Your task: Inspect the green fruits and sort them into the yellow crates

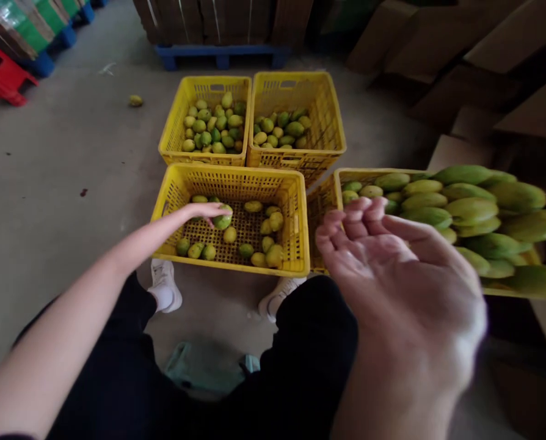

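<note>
Inside the front yellow crate [231, 264], a green fruit [223, 221] is touched by the left hand [206, 209], fingers loosely bent; whether it is gripped cannot be told. Right of that crate, the right hand [394, 275] is held spread, palm bare.

This looks like a warehouse or produce-packing area: grey floor [62, 201], blue pallets [222, 52] bearing loads [222, 21] at the far side, cardboard [419, 43] on the right, and 4 yellow crates [227, 263] of fruit [275, 220].
</note>
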`<state>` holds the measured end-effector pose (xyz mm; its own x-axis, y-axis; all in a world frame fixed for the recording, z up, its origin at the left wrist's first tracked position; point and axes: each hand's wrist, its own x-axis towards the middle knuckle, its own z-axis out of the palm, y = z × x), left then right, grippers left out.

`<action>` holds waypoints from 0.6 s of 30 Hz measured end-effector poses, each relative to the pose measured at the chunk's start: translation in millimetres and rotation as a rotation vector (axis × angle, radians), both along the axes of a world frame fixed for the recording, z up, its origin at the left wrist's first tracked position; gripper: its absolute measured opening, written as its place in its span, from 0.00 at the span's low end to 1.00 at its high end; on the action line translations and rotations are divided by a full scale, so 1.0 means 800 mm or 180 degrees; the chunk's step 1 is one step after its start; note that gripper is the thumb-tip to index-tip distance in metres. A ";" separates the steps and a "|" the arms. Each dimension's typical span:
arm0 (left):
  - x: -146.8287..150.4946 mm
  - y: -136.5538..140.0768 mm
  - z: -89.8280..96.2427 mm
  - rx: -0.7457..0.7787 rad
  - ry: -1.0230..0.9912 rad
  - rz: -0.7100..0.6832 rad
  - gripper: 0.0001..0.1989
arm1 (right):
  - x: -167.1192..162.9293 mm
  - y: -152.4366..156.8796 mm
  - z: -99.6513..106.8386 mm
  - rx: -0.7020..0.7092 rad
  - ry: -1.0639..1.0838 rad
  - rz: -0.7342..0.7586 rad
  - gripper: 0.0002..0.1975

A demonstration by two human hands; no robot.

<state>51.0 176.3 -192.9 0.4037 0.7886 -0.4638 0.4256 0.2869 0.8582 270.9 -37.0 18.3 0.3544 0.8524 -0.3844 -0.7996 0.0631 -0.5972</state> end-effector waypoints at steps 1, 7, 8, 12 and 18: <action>0.011 -0.001 0.039 -0.0119 0.0092 -0.0212 0.17 | -0.001 0.000 -0.004 0.0100 -0.0143 0.0103 0.09; 0.074 -0.061 0.291 0.0540 0.0074 -0.1416 0.35 | -0.028 0.012 -0.006 0.0042 -0.0188 0.0631 0.16; 0.080 -0.076 0.319 0.0738 0.0061 -0.1376 0.35 | -0.035 0.015 -0.003 0.0171 -0.0054 0.0752 0.19; 0.085 -0.112 0.345 0.1623 0.0189 -0.1128 0.28 | -0.051 0.026 -0.001 0.0377 0.0702 0.0812 0.24; 0.042 -0.075 0.190 0.1637 0.0563 -0.0582 0.16 | -0.039 0.029 -0.027 0.0008 0.1048 0.0204 0.16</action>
<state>84.6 116.5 -40.6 0.5060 0.8552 -0.1118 0.5788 -0.2406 0.7791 239.7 -14.0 -3.0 0.1572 0.8700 -0.4673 -0.9520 0.0077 -0.3060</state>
